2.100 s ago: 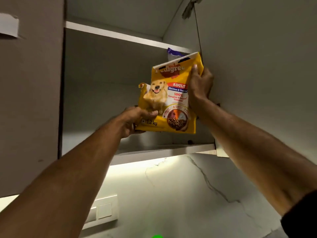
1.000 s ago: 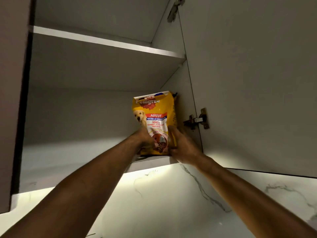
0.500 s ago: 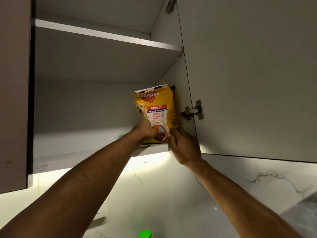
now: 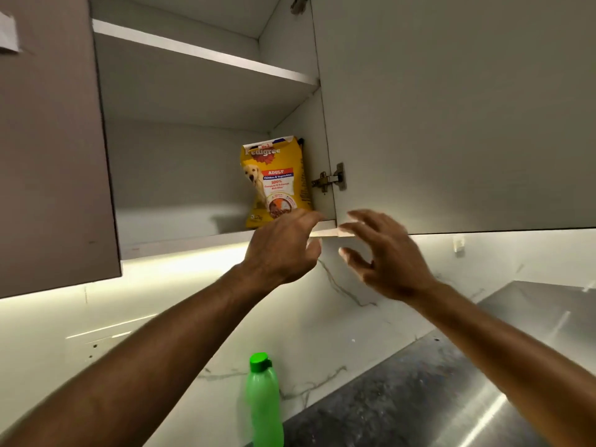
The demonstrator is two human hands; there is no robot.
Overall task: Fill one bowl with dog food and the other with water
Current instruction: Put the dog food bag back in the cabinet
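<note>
Stood upright on the lower cabinet shelf point(image 4: 180, 243), hard against the right inner wall by the hinge point(image 4: 330, 180): yellow dog food bag point(image 4: 274, 180), marked "Pedigree", "ADULT", "Chicken & Vegetables", "100%". Hovered just below and in front of the bag, left hand point(image 4: 283, 250), fingers relaxed, gripping nothing. Spread loose beside it, right hand point(image 4: 383, 256), empty too. Stood low on the counter, green bottle point(image 4: 263, 401).

dog food bag point(image 4: 275, 180): glossy printed plastic film, creased, seen at centre frame
cupboard shelf point(image 4: 180, 245): smooth matt laminate
hinge point(image 4: 330, 180): bare shiny metal
bottle point(image 4: 263, 403): smooth green plastic, lower centre
wall point(image 4: 322, 317): polished veined marble look
worktop point(image 4: 419, 398): glossy speckled stone
</note>
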